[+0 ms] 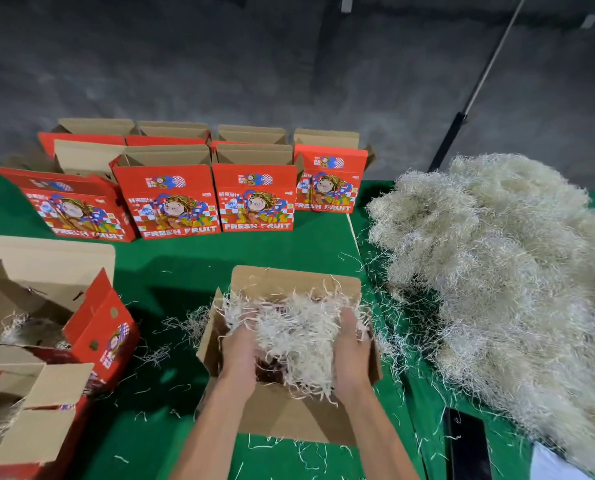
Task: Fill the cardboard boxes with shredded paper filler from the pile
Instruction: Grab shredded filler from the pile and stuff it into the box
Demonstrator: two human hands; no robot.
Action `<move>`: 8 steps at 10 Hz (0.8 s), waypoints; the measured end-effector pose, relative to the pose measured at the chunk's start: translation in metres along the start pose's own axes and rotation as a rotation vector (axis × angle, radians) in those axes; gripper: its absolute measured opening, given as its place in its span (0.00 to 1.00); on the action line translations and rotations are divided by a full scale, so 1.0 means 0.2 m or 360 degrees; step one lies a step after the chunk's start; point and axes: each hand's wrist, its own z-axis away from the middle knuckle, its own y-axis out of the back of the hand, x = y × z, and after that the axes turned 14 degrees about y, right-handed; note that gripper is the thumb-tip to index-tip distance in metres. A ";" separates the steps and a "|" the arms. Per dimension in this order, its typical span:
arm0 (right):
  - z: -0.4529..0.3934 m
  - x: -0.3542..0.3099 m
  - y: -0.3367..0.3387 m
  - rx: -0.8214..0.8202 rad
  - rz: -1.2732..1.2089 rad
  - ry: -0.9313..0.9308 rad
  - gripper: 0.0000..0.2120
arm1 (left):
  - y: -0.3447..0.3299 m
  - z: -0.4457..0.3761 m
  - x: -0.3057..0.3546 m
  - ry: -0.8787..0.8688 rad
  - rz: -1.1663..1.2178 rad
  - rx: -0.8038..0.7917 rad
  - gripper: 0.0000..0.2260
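Note:
An open cardboard box (pixel 289 415) stands on the green table right in front of me, flaps spread. A clump of pale shredded paper filler (pixel 296 332) sits in its mouth, spilling over the edges. My left hand (pixel 237 344) and my right hand (pixel 353 348) hold that clump from either side, fingers buried in the strands. The big pile of shredded paper (pixel 503 271) lies to the right of the box on the table.
Several red "FRESH FRUIT" boxes (pixel 174 199) stand open in rows at the back. Two open boxes with filler inside sit at the left (pixel 91 327) and front left (pixel 29 410). A dark phone (pixel 467 441) lies at the front right. Loose strands litter the green cloth (pixel 171 265).

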 end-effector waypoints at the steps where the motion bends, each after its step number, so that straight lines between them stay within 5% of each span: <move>1: 0.07 0.03 -0.09 -0.0335 -0.0175 -0.0003 0.27 | -0.07 0.06 -0.12 -0.0028 -0.0616 -0.0229 0.16; 2: 0.08 0.07 -0.14 -0.0448 0.0533 0.0467 0.12 | -0.08 0.06 -0.18 -0.0180 -0.0621 -0.0073 0.13; 3: 0.04 0.06 -0.07 -0.0270 0.0695 0.0594 0.04 | -0.02 0.04 -0.10 -0.0103 -0.0309 -0.0017 0.10; 4: -0.06 0.04 0.07 -0.0056 0.0701 0.0557 0.18 | 0.13 0.00 0.02 -0.0044 -0.0106 0.0132 0.15; 5: -0.07 0.02 0.11 -0.0151 0.0641 0.0493 0.27 | 0.16 -0.04 0.02 0.0093 -0.0031 0.0015 0.14; 6: 0.06 0.01 0.01 -0.0404 0.0404 0.0317 0.27 | 0.13 0.01 0.00 0.0491 0.1477 0.0045 0.30; 7: 0.21 0.03 -0.16 -0.0650 0.0416 0.0496 0.25 | -0.05 0.06 -0.16 -0.0096 -0.0008 0.0209 0.21; 8: 0.22 0.04 -0.21 -0.0435 0.0405 0.0611 0.20 | -0.11 0.03 -0.22 -0.0014 0.0088 -0.0346 0.12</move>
